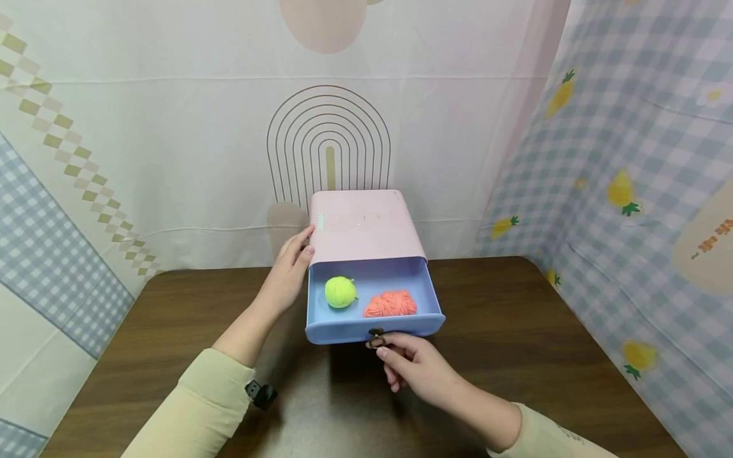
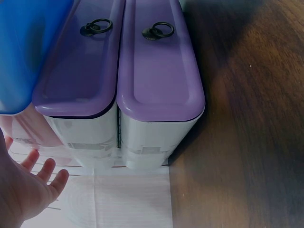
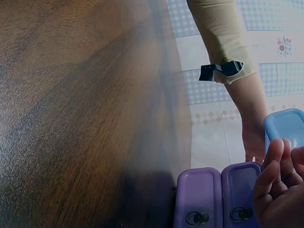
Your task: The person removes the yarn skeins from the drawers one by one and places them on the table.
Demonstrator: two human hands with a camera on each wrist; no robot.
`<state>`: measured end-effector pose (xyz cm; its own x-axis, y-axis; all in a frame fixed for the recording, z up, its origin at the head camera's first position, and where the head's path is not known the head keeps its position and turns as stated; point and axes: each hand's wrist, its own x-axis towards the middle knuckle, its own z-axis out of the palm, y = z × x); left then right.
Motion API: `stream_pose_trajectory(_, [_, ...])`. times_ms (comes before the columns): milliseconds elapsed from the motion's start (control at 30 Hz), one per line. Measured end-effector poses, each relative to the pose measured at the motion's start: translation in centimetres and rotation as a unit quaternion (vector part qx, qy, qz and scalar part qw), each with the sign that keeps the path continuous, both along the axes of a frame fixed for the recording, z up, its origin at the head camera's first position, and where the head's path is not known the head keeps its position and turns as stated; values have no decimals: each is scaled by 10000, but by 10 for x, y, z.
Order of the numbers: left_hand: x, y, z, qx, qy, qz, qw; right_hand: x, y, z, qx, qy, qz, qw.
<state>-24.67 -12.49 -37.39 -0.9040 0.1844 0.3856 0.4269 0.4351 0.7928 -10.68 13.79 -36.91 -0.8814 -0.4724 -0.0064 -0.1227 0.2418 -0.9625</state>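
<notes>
A small drawer cabinet [image 1: 366,226] with a pale pink top stands on the table, its top blue drawer [image 1: 338,331] pulled out. Inside the drawer lie a yellow-green ball of yarn [image 1: 340,292], on the left, and a coral skein of yarn [image 1: 391,304] near the front. My right hand [image 1: 420,369] pinches the dark metal ring pull [image 1: 376,342] at the drawer's front. Against the cabinet's left side rests my left hand [image 1: 289,273], its fingers extended along the wall.
Two purple drawers [image 2: 159,71] with ring pulls sit closed below the blue one, in the left wrist view. The cabinet stands on a dark wooden table [image 1: 504,331]. A patterned cloth [image 1: 200,140] hangs behind, with a checked cloth [image 1: 618,140] on the right.
</notes>
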Motion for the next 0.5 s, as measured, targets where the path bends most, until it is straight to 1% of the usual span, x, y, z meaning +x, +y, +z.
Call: stream_pose_trajectory(500, [1, 0, 2, -63, 87, 12, 9999, 3, -1, 1, 46, 181, 48, 9998])
